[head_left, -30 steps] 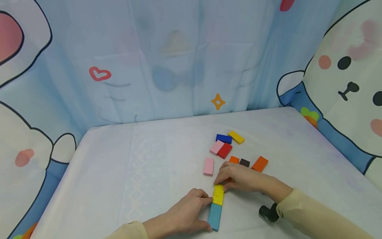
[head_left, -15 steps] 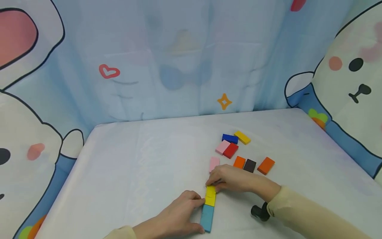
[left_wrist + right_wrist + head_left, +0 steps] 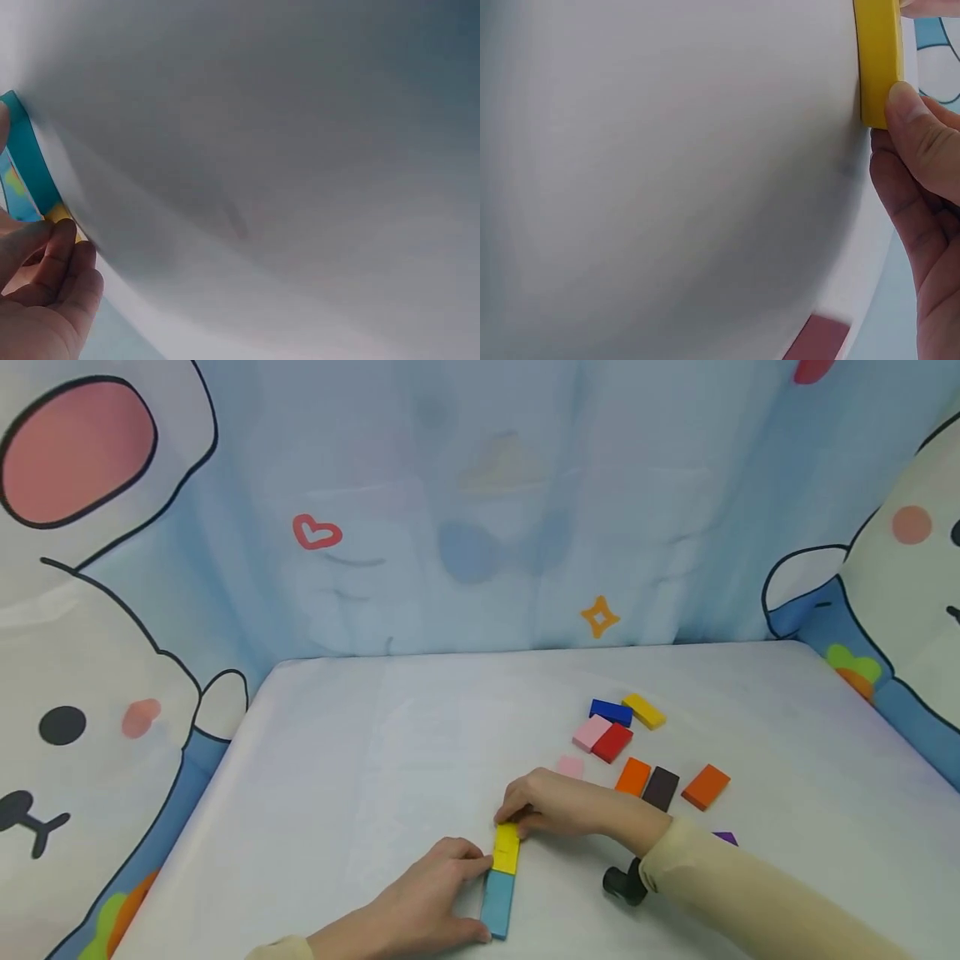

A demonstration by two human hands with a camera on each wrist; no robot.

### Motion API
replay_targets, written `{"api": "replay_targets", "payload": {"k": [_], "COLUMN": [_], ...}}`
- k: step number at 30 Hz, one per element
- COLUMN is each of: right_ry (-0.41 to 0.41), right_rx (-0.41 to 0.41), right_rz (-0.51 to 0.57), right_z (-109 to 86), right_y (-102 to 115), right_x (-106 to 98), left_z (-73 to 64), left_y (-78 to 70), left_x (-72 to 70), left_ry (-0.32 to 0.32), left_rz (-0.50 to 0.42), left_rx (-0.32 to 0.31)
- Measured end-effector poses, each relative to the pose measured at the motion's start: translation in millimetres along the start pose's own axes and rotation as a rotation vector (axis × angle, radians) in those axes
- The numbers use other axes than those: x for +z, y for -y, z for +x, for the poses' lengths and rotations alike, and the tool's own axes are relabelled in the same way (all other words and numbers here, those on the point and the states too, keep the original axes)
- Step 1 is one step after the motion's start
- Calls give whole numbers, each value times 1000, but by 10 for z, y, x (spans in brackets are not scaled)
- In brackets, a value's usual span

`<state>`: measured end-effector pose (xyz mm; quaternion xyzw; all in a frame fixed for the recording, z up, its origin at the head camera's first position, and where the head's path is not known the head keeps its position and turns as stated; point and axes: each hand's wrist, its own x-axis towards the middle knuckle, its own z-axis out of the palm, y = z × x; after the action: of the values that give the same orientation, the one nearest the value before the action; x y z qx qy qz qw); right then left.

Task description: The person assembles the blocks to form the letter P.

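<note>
Two blocks lie end to end on the white table: a yellow block (image 3: pixel 506 848) at the far end and a teal block (image 3: pixel 497 903) at the near end. My left hand (image 3: pixel 431 893) holds the teal block from the left, thumb at its near corner and fingertips at the joint with the yellow block. At the far end of the row, my right hand (image 3: pixel 558 806) pinches the yellow block between thumb and fingers. The right wrist view shows that thumb on the yellow block's (image 3: pixel 881 64) side. In the left wrist view, fingers partly hide the yellow block near the teal block (image 3: pixel 34 157).
Loose blocks lie beyond and right of my right hand: blue (image 3: pixel 611 712), yellow (image 3: pixel 643 711), red (image 3: pixel 612 742), pink (image 3: pixel 592 732), orange (image 3: pixel 706 787) and black (image 3: pixel 661 788). A purple block (image 3: pixel 725 837) is mostly hidden by my right sleeve. A printed curtain (image 3: pixel 450 510) hangs behind the table.
Both hands and the yellow-and-teal row have slid left across the table, away from the loose blocks. The head view has turned left. The purple block now shows beside the sleeve.
</note>
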<state>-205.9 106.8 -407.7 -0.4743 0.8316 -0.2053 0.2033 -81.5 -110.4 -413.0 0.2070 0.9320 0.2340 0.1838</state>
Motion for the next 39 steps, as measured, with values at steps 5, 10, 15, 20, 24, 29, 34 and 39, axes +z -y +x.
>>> {"api": "replay_targets", "payload": {"k": [5,10,15,20,24,29,34,39], "right_ry": [18,31,39,56,63,71,81,91], "right_rx": [-71,-122,-141,-155,-140,-141,-175,-175], "right_rz": [-8,-24,-31,-5,40,68,58,66], "right_z": [289,536,738,952,1114,1265,1428,1551], "right_y": [46,98,177,247,288,344,430,514], "right_x": [20,51,91,144,173,172,199,245], "left_z": [-127,-248,-370,-487,-574,-635,-735,-822], "left_y": [184,342,481,629,751,861,963,1060], "left_x": [-66,-122,-160,-201,-242,-296,-330,-331], "left_ry": [-36,-56,-70,-76,-87,-96,-106,-118], "left_rz": [-17,-31,-44,-54,-68,-78,-86,-94], "left_rx": [-22,-41,-56,-89,-97,-106,-137,-155]}}
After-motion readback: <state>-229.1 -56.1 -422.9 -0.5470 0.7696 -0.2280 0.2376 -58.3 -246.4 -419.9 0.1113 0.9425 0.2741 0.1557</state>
